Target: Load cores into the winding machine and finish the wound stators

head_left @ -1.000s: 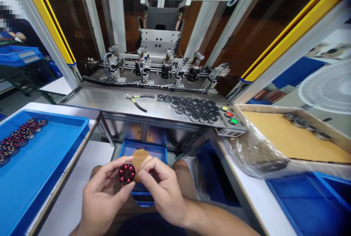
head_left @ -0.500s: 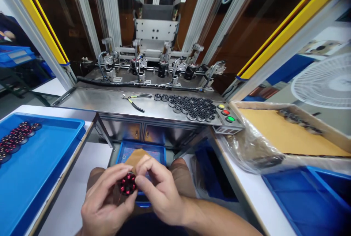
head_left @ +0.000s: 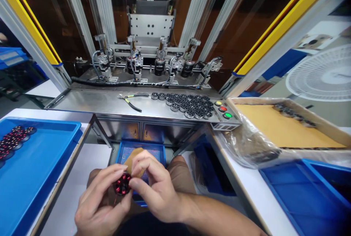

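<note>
A small round motor stator point(head_left: 122, 185), black with red wire windings, sits between my two hands above my lap. My left hand point(head_left: 102, 199) is closed around it, fingers along the top and thumb below. At its right edge, the thumb and fingertips of my right hand point(head_left: 155, 185) are pinched together; whether they grip the rim or a wire end cannot be made out. A thin red wire point(head_left: 115, 199) hangs below the stator. Under the hands is a blue bin point(head_left: 120, 155) with a brown sheet point(head_left: 134, 154) in it.
Ahead, a metal ledge point(head_left: 82, 101) carries pliers point(head_left: 133, 104), several black ring parts point(head_left: 189, 103) and push buttons point(head_left: 223, 109), before a machine with clamps. A blue tray point(head_left: 55, 148) of wound stators point(head_left: 13, 139) stands left. On the right are a plastic-lined box point(head_left: 285, 130) and blue bins point(head_left: 290, 192).
Both hands and the stator have shifted slightly left in view, and the stator has turned a little. A loose red wire now shows below it. The whole view has moved slightly.
</note>
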The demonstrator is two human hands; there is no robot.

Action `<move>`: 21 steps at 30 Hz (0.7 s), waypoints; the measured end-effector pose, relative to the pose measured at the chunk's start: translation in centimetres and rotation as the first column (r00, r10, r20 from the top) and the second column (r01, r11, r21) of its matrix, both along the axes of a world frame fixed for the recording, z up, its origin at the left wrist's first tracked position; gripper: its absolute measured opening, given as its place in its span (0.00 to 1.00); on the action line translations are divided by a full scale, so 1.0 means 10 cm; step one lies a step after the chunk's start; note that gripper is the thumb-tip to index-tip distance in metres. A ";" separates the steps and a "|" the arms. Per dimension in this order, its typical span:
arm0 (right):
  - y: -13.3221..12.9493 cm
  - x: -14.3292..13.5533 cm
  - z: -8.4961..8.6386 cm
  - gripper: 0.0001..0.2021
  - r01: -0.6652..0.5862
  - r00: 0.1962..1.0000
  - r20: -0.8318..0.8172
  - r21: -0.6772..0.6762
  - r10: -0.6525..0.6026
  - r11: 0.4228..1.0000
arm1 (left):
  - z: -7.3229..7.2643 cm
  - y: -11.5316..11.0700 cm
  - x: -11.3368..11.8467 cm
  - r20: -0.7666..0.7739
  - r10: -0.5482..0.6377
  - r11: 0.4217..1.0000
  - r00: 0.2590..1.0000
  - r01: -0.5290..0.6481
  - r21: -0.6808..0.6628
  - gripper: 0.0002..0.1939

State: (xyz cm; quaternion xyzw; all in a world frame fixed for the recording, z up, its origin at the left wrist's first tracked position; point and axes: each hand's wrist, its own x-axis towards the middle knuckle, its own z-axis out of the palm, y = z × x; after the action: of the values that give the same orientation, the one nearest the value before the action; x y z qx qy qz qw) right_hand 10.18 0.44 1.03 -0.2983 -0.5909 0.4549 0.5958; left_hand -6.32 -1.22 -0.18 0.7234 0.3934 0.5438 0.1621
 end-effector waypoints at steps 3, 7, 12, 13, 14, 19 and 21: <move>0.02 -0.04 0.04 0.11 0.045 0.998 -0.033 -0.159 -0.051 0.986 | -0.02 -0.02 0.01 0.025 0.025 0.998 0.999 -0.023 -0.064 0.26; 0.02 -0.08 0.02 0.14 -0.021 0.991 -0.131 -0.335 -0.024 0.942 | -0.02 -0.02 0.03 0.144 0.038 0.990 0.989 -0.018 -0.137 0.24; -0.02 -0.06 -0.04 0.16 -0.179 0.960 -0.267 -0.337 0.089 0.924 | 0.08 -0.01 0.07 0.300 0.093 0.970 0.949 -0.019 -0.243 0.20; -0.02 -0.06 -0.04 0.14 -0.185 0.961 -0.254 -0.318 0.105 0.930 | 0.10 -0.02 0.09 0.321 0.115 0.963 0.940 -0.026 -0.269 0.19; -0.03 -0.05 -0.04 0.12 -0.173 0.968 -0.226 -0.290 0.108 0.941 | 0.13 -0.03 0.10 0.340 0.136 0.955 0.930 -0.032 -0.294 0.18; -0.08 -0.03 0.02 0.11 -0.002 0.995 -0.103 -0.142 -0.013 0.990 | 0.18 -0.08 0.13 0.344 0.183 0.941 0.921 -0.063 -0.332 0.16; -0.10 -0.03 0.03 0.11 0.019 0.995 -0.094 -0.170 -0.036 0.985 | 0.18 -0.09 0.12 0.322 0.178 0.948 0.930 -0.074 -0.310 0.15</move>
State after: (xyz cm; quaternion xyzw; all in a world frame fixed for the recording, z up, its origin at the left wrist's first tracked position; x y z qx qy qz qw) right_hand 9.92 -0.53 1.32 -0.3334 -0.5168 0.5088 0.6024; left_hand -5.08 -2.11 1.57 0.5574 0.4809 0.6074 0.2985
